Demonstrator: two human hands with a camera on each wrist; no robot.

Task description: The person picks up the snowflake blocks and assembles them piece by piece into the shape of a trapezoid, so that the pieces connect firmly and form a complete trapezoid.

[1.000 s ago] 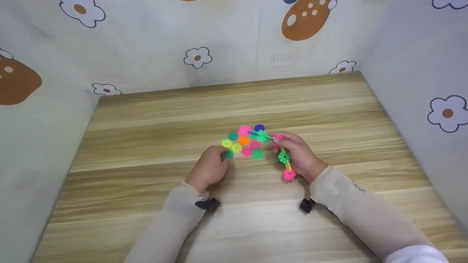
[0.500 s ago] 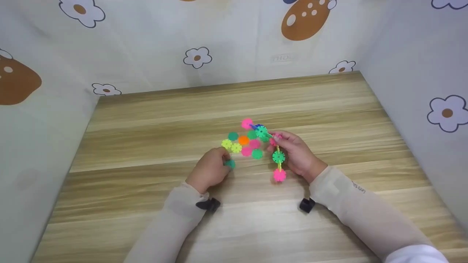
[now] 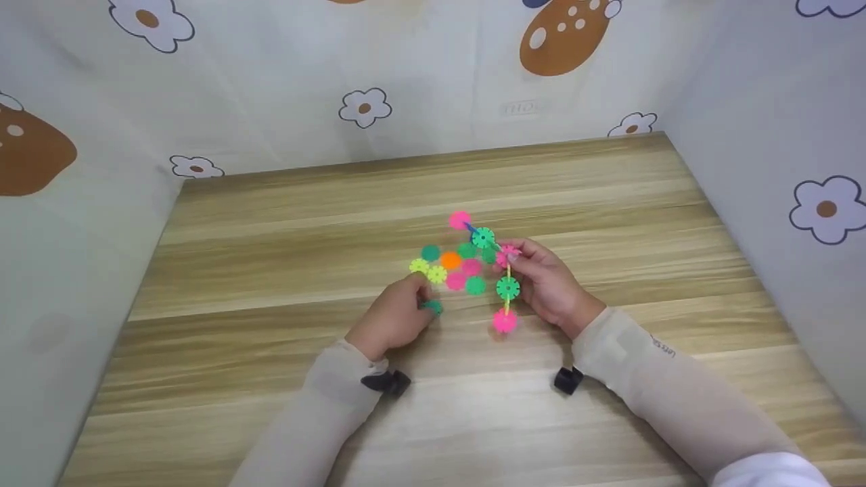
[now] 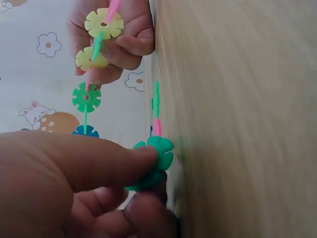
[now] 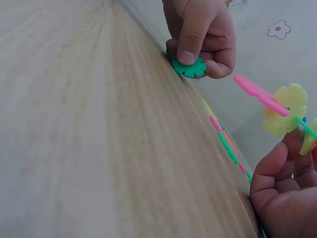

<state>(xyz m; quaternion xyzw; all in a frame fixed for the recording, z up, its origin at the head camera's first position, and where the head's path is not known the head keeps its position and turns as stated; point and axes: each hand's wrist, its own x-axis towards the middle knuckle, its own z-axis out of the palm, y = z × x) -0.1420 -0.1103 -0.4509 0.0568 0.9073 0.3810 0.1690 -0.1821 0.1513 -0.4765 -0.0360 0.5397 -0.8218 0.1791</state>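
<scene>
L hand (image 3: 389, 314) pinches green disc (image 3: 434, 308) on near side of loose discs (image 3: 450, 260), which lie on table (image 3: 270, 257) betw. hands; R hand (image 3: 551, 281) grips disc chain (image 3: 508, 288) to the right. Step's prob. adding a disc; next move likely needs slots lined up w/ chain's end

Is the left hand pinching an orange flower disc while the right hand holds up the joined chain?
Not quite: the disc in the left hand is green, not orange, as the right wrist view shows. The right hand does hold up the joined chain.
</scene>
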